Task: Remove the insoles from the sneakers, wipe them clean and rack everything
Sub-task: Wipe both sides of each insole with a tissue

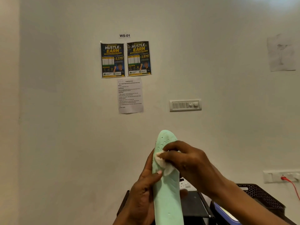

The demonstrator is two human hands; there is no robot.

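Wiping a green insole (168, 200) held upright before the wall

The right hand (186, 158) pinches a white wipe (160, 161) in curled fingers and presses it on the insole. The left hand (142, 192) grips the insole's left edge, thumb across the front. The foam looks soft, so a hard rub could fold it or slide it out of that one-sided grip, toward the black rack (194, 207) below. The insole stands between both hands, its upper tip clear above the fingers and its lower end out of frame.
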